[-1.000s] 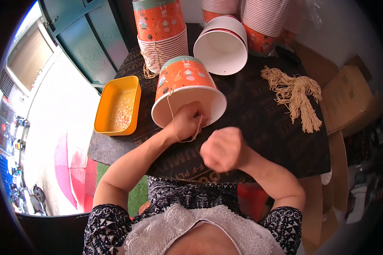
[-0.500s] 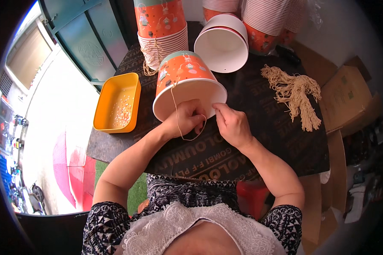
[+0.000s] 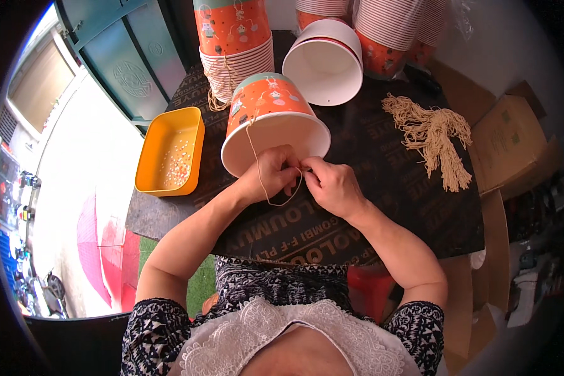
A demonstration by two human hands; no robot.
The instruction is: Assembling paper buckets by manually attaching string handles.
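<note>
An orange paper bucket (image 3: pixel 271 100) with a green base lies tipped on the table, its white open mouth toward me. A thin beige string (image 3: pixel 255 156) comes from the bucket's outer wall, passes over the rim and loops below my hands. My left hand (image 3: pixel 271 172) is closed at the bucket's mouth, pinching the string. Beside it my right hand (image 3: pixel 333 187) is also closed, thumb and forefinger meeting the string close to the left fingertips. The exact spot where the fingertips grip is partly hidden.
A yellow tray (image 3: pixel 197 147) with small pale and orange bits stands at left. Behind are bucket stacks (image 3: pixel 235 69) and a tipped white-mouthed bucket (image 3: pixel 326 69). A bundle of beige strings (image 3: pixel 435 138) lies right on the dark table (image 3: pixel 388 225), near a cardboard box (image 3: pixel 507 141).
My right hand has moved left and slightly down, from apart near the bucket's rim to meeting the left fingers at the string. The left hand has hardly moved.
</note>
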